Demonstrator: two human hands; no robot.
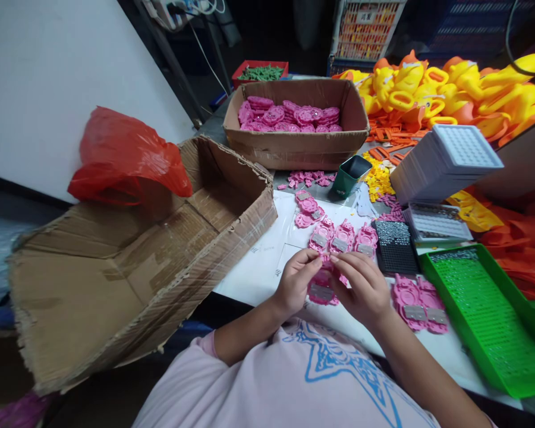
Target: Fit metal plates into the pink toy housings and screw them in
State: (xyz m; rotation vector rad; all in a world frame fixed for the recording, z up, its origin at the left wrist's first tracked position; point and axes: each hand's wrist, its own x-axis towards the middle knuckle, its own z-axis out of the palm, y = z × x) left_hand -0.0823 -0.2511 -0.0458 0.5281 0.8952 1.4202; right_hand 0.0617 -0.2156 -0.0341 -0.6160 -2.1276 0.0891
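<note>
My left hand [298,280] and my right hand [362,286] meet over the front of the table, fingertips pinched at a pink plastic housing [321,291] with a grey metal plate. What exactly lies between the fingertips is partly hidden. Just beyond them, more pink housings [342,236] with grey plates lie in a row, and a pair of pink halves [307,208] sits further back. To the right of my right hand are two more pink housings [419,304]. A black tray [396,246] of small metal pieces stands behind these.
An open cardboard box [151,255] fills the left, a red plastic bag [129,157] over its edge. Another cardboard box [294,142] holds pink housings. A green tray [494,315], stacked white trays [446,160], a dark green cup [350,175] and yellow toys [428,89] occupy the right and back.
</note>
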